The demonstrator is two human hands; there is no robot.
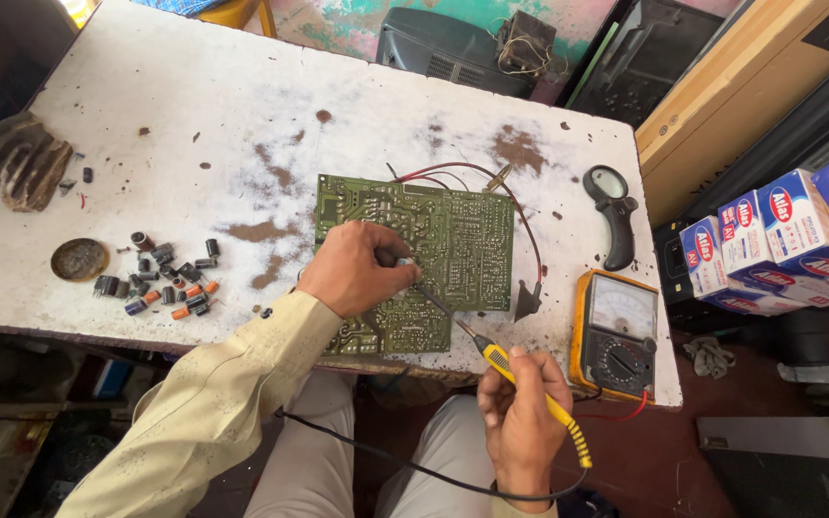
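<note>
The board [424, 245] lies solder-side up on the table [194, 115]. The left hand [352, 269] pins its near edge, grip closed on something small and pale. The right hand [520, 403] has its grip closed on the iron [530, 388], tip toward the board. Best to keep the board flat and the tip steady on one joint.

Open bare white tabletop [194, 105] left and behind green circuit board [434, 240]; right blocked by black-handled magnifier [614, 216], yellow-cased analogue multimeter [616, 336], looping red wire [520, 206]; scattered small capacitors [167, 283] front-left.
</note>
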